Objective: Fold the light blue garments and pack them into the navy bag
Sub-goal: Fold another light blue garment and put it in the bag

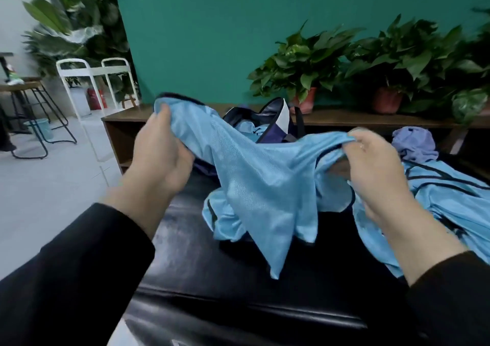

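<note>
a: so, where's the garment you're working on?

b: lifted between my two hands. my left hand (161,146) grips one bunched end up at ten o'clock from the middle of the view, fingers curled round the cloth. my right hand (371,165) pinches the other end at about three o'clock, thumb and fingers closed on a gathered edge. the light blue garment (259,186) sags between them, and a loose tail hangs down toward six o'clock onto the black bench (212,279).

a: which way does it run?

b: its long axis goes roughly from ten to three, left end a bit higher and farther from me. it isn't folded yet, just stretched and crumpled.

a: and the bag?

b: the navy bag (275,123) sits open at twelve o'clock, just behind the stretched cloth, with something light blue already showing inside. my left hand looks the nearer one to its mouth.

a: anything else waiting?

b: another light blue garment with dark trim (437,192) lies on the bench at four o'clock, under my right wrist. a purple cloth (413,141) is bunched beyond it at two.

a: next?

b: i'd guess bring the two ends together to halve it, then carry it forward toward twelve.
</note>
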